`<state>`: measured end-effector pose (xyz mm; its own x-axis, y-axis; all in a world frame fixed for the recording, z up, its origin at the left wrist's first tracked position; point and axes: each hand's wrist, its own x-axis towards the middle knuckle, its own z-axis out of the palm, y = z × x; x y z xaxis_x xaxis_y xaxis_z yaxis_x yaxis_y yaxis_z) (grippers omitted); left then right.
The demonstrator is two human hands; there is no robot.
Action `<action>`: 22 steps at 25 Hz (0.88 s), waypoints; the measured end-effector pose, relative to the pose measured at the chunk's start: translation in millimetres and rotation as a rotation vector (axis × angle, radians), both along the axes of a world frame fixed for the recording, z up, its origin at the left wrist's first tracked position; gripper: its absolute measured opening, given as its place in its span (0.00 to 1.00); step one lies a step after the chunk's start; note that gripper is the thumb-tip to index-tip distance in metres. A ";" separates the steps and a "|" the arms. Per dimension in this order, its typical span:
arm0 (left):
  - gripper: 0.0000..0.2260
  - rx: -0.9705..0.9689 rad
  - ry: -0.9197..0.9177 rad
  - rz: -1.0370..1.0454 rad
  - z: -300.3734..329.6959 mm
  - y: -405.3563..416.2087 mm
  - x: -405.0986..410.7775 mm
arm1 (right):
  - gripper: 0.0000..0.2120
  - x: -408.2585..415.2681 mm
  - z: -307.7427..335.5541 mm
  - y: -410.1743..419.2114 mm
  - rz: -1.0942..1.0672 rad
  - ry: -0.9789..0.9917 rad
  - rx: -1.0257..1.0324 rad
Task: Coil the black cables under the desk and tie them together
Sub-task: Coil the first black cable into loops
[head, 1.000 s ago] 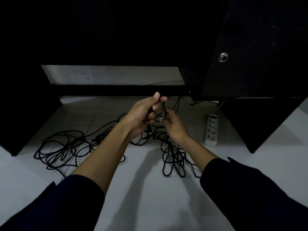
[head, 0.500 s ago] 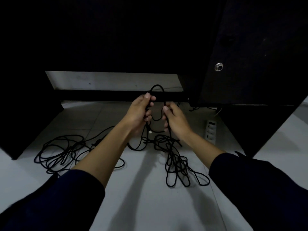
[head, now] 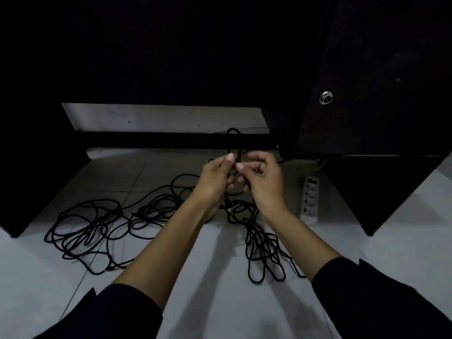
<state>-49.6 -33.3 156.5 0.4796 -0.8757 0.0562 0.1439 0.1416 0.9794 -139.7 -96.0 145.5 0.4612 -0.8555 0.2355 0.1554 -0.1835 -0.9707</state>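
Note:
Black cables lie on the pale tiled floor under a dark desk. One loose tangle (head: pixel 93 226) spreads at the left; a narrower bundle of loops (head: pixel 264 250) trails down from my hands. My left hand (head: pixel 215 182) and my right hand (head: pixel 264 182) are held close together above the floor, both pinching a strand of black cable. A small loop (head: pixel 233 133) of that cable sticks up above my fingers, in front of the desk's crossbar. Part of the cable between my palms is hidden.
A white power strip (head: pixel 310 199) lies on the floor right of my hands. The black desk crossbar (head: pixel 159 140) runs behind them, dark desk panels stand at the left (head: pixel 29 192) and right (head: pixel 381 187). A metal fitting (head: pixel 326 97) sits in the right panel.
My hands have drawn closer together, thumbs nearly touching. The raised cable loop has narrowed and now stands slimmer above my fingers. The floor tangles lie as before.

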 end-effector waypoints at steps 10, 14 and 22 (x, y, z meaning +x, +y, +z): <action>0.10 0.013 0.146 0.053 14.7 4.6 6.7 | 0.04 -22.2 -9.9 5.0 0.237 0.085 -0.042; 0.11 -0.004 0.132 -0.001 19.4 5.5 7.9 | 0.05 -25.7 -16.1 2.9 0.257 0.171 -0.091; 0.13 -0.028 0.224 -0.003 7.6 2.1 11.8 | 0.08 -19.1 -21.8 5.8 0.266 0.260 -0.212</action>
